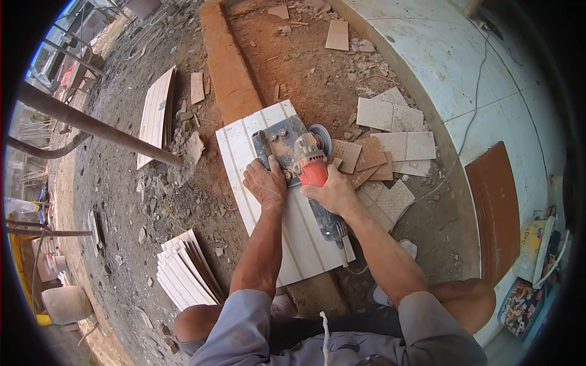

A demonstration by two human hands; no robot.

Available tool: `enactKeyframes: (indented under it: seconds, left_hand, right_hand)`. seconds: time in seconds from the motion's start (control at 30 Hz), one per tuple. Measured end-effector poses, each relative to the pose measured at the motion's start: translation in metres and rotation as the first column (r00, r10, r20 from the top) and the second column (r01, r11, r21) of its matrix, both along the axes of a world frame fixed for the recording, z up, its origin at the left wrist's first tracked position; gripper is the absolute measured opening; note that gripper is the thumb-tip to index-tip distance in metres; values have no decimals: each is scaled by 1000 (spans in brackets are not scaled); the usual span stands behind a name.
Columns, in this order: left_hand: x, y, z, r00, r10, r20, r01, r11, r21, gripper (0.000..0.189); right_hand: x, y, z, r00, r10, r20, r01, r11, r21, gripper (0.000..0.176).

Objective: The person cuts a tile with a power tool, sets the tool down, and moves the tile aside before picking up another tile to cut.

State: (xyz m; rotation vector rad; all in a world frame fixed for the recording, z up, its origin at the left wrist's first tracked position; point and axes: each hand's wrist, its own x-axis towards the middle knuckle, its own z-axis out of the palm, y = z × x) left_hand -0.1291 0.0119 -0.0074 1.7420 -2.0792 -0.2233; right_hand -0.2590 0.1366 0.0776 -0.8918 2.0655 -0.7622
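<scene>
A striped white tile point(241, 146) lies across an orange-brown beam, just in front of me. On it rests an angle grinder point(326, 218) with a red and black body, joined to a dusty metal base plate point(284, 145). The grinder's disc point(320, 139) shows at the tile's right edge. My right hand point(334, 192) is wrapped round the grinder's body. My left hand point(267, 182) grips the near left part of the base plate, beside its black bar-shaped piece point(262, 146); some fingertips are hidden.
Tile offcuts point(390, 114) lie scattered to the right. Stacks of striped tiles stand at near left point(186, 268) and far left point(157, 116). A metal pole point(97, 125) slants in from the left. A cable point(470, 128) crosses the pale tiled floor beside a brown panel point(495, 207).
</scene>
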Motion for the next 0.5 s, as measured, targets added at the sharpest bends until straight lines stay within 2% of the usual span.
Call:
enactKeyframes:
  seconds: [0.2, 0.3, 0.5]
  left_hand:
    - [-39, -35, 7, 995, -99, 15, 98, 995, 18, 48]
    - [-51, -58, 1, 1000, -22, -4, 23, 1000, 12, 51]
    - [-63, -126, -6, 998, -24, -51, 21, 998, -51, 54]
  right_hand:
    - [-35, -28, -3, 998, -47, -49, 46, 999, -16, 81]
    - [-55, -58, -4, 999, -3, -40, 2, 1000, -24, 83]
    - [-78, -126, -14, 996, 57, -69, -60, 997, -55, 83]
